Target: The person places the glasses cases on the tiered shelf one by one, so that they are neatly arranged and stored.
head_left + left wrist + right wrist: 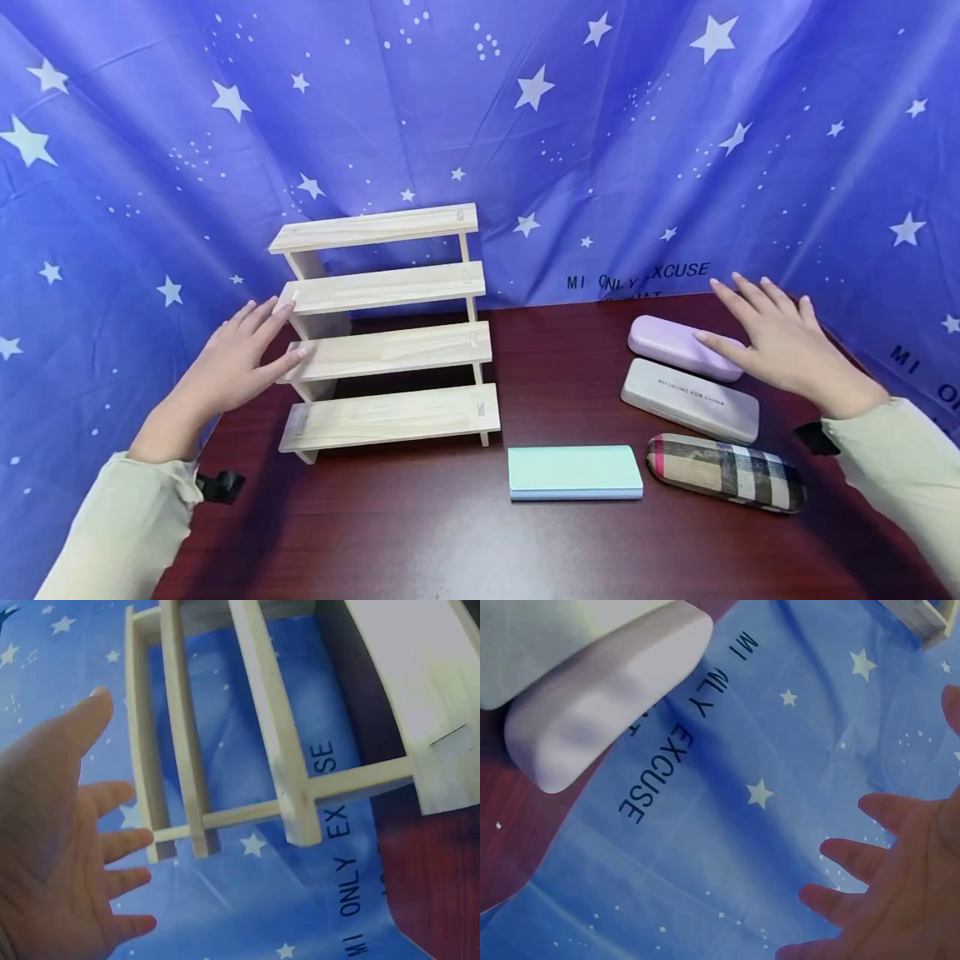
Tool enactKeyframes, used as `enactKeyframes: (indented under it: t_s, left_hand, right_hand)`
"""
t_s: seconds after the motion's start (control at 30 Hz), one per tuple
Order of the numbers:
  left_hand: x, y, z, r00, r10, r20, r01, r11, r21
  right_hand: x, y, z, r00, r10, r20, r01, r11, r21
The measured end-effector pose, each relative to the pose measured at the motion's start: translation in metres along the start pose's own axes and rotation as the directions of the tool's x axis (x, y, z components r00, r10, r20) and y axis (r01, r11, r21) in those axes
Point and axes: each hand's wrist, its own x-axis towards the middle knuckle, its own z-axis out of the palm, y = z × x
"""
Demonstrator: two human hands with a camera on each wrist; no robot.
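A pale wooden stepped shelf with several tiers stands on the dark red table. My left hand is open at its left end, fingertips at the second and third tiers; the left wrist view shows the spread left hand beside the shelf. My right hand hovers open over a lilac glasses case, fingers straight. The right wrist view shows the right hand's fingers apart from the lilac case.
A grey case lies in front of the lilac one. A plaid soft case and a mint-green flat box lie nearer me. A blue starry cloth hangs behind and at both sides.
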Motion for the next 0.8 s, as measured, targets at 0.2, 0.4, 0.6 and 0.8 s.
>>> enactKeyframes:
  t_s: [0.2, 0.4, 0.6, 0.8]
  left_hand:
    - [0.004, -0.009, -0.011, 0.995, 0.041, -0.088, -0.048, 0.995, -0.087]
    - [0.008, -0.018, -0.017, 0.986, 0.018, -0.165, -0.062, 0.961, -0.268]
    - [0.007, -0.032, -0.009, 0.974, -0.08, -0.214, -0.018, 0.908, -0.419]
    - [0.007, -0.048, 0.01, 0.947, -0.186, -0.26, 0.029, 0.86, -0.509]
  right_hand:
    - [-0.001, -0.002, -0.006, 0.999, -0.016, -0.04, 0.018, 0.999, 0.049]
    - [-0.002, -0.012, -0.004, 0.989, -0.095, -0.112, 0.111, 0.983, 0.149]
    - [-0.006, -0.026, 0.005, 0.958, -0.21, -0.196, 0.256, 0.932, 0.256]
    - [-0.016, -0.039, 0.016, 0.95, -0.235, -0.208, 0.295, 0.893, 0.34]
